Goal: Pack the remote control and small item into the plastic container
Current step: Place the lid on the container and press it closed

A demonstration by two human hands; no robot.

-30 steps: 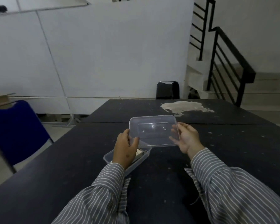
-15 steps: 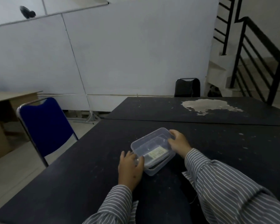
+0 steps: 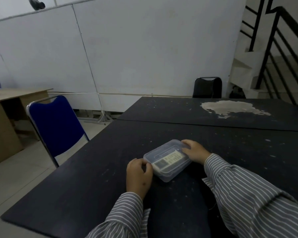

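Observation:
A clear plastic container (image 3: 169, 176) sits on the black table (image 3: 100, 169) with its clear lid (image 3: 159, 152) lying on top. Through the lid I see the pale remote control (image 3: 169, 160) lying inside. The small item cannot be made out. My left hand (image 3: 138, 174) rests against the container's near-left corner, fingers curled on the lid's rim. My right hand (image 3: 194, 151) presses on the lid's far-right corner.
A blue chair (image 3: 57, 124) stands at the table's left edge. A black chair (image 3: 207, 87) is at the far end. A pale worn patch (image 3: 229, 108) marks the far tabletop. A wooden desk (image 3: 5, 110) stands left, stairs with a black railing (image 3: 280, 48) right.
A second ago both hands held the lid up above the container. They lowered it onto the container, and now they press on its corners. The view has swung left.

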